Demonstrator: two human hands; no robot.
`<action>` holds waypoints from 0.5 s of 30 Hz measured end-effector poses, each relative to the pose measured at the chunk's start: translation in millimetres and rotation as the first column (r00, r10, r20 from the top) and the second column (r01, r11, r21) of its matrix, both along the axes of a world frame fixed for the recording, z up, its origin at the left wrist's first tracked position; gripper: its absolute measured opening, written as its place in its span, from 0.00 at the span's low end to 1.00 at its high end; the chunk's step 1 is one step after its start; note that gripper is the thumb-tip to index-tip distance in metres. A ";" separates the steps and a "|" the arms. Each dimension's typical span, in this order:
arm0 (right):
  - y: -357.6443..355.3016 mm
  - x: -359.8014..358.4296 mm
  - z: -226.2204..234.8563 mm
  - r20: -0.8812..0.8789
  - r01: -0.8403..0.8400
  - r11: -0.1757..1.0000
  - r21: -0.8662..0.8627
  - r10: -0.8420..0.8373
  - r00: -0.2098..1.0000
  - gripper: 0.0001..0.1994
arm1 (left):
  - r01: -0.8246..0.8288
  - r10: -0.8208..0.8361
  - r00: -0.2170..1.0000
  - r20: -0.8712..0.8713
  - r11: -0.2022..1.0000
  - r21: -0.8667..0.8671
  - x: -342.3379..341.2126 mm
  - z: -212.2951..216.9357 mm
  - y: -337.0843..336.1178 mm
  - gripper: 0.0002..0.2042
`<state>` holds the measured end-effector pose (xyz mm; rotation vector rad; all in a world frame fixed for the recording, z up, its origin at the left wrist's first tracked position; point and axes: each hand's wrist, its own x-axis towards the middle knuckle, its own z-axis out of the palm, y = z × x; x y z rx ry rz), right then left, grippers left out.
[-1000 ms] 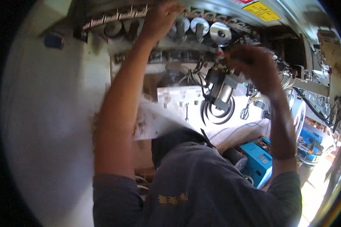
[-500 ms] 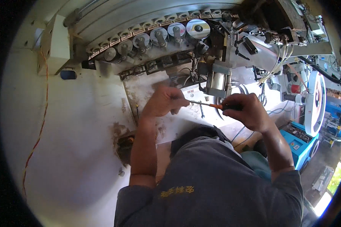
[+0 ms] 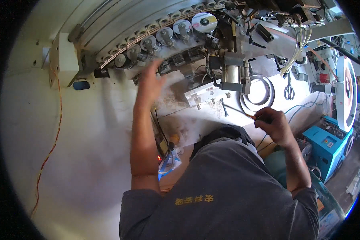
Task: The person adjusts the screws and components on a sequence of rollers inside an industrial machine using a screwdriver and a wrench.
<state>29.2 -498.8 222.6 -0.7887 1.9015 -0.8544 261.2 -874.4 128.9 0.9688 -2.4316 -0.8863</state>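
Note:
In the head view, my right hand (image 3: 275, 126) is closed around a screwdriver (image 3: 250, 116) with a black and orange handle. Its thin shaft points left, past a small spanner (image 3: 224, 108) lying on the white machine surface. My left hand (image 3: 150, 84) is raised on the left, its fingers stretched out and a little blurred. Nothing shows in it. It is nearest to the row of round rollers (image 3: 148, 43) and the dark bracket rail below them. A metal cylinder block (image 3: 231, 74) stands between and beyond my two hands.
A looped dark belt (image 3: 271, 94) and black-handled scissors (image 3: 289, 93) lie right of the cylinder. A twisted wire (image 3: 59, 116) hangs at left. A blue machine (image 3: 322, 146) and a large white wheel (image 3: 344, 94) stand at right. A small device with a red display (image 3: 159, 158) sits by my left forearm.
My left hand has let go of the screwdriver's shaft and moved up and left toward the rollers. My right hand has moved slightly right and down with the screwdriver. The view has shifted.

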 end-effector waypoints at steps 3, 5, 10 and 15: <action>13.0 17.5 -10.7 0.039 -0.087 0.995 0.058 0.085 0.996 0.09 | -0.073 0.084 0.996 0.030 0.961 -0.267 -33.7 17.3 -37.4 0.11; 15.1 29.2 -6.9 0.071 -0.060 0.992 0.111 0.052 0.996 0.08 | 0.124 -0.091 0.981 0.170 0.973 -0.196 -48.1 -5.0 -39.8 0.09; 30.6 36.7 -18.6 0.062 -0.004 0.997 0.076 -0.001 0.998 0.12 | 0.145 -0.010 0.832 0.555 0.969 -0.201 -63.1 -42.5 -25.5 0.19; 41.3 34.5 -29.4 0.021 0.022 0.996 0.090 -0.023 1.000 0.12 | 0.243 -0.128 0.777 0.617 0.964 -0.106 -64.4 -35.6 -45.3 0.18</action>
